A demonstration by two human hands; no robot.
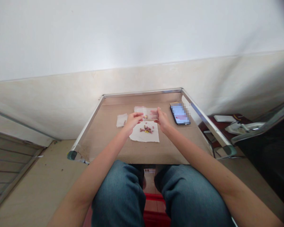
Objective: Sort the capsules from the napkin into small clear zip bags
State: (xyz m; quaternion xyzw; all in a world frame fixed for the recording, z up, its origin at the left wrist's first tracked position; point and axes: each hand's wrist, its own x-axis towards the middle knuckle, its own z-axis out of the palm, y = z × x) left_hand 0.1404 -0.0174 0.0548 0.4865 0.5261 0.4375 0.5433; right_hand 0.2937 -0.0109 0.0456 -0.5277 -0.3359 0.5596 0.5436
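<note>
Over the desk (104,148), a clear bag (148,113) is pinched by left fingers (139,117) and right fingers (159,111); pink and yellow pieces (146,129) are left on white paper (144,135).

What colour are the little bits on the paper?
The bits on the paper are mostly pinkish-red, with a few yellow. The head view shows them.

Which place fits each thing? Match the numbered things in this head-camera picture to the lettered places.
Things:
1. Clear plastic bag
2. Small pink and yellow pieces
3. Phone
4. Small white packet

Places:
A. On the white paper sheet
B. On the tan tabletop, right of the hands
C. On the tabletop, left of the hands
D. Held between the left hand and right hand

Pairs: 1-D, 2-A, 3-B, 4-C
</note>
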